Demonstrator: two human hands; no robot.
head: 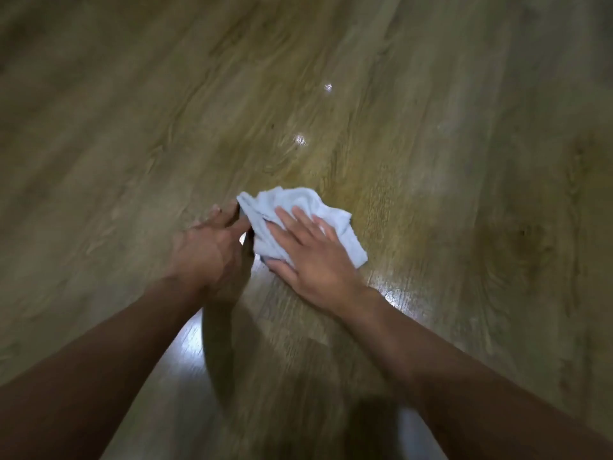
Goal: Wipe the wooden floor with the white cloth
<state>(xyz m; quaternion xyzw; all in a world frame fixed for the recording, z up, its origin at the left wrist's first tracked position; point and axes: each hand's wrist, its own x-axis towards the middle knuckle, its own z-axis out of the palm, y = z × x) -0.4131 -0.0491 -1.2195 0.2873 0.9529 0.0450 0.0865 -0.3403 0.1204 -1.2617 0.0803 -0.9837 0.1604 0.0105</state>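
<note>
A crumpled white cloth (300, 207) lies on the wooden floor (431, 161) near the middle of the view. My right hand (310, 250) rests flat on top of the cloth with its fingers spread, pressing it onto the planks. My left hand (212, 250) is just left of the cloth, fingers extended, with the fingertips touching the cloth's left edge. Part of the cloth is hidden under my right palm. The picture is somewhat blurred.
Brown-green wood-grain planks fill the whole view. Shiny, wet-looking patches reflect light beside my right wrist (394, 293), between my forearms (185, 346), and as two small bright spots (300, 139) farther away. No other objects are visible.
</note>
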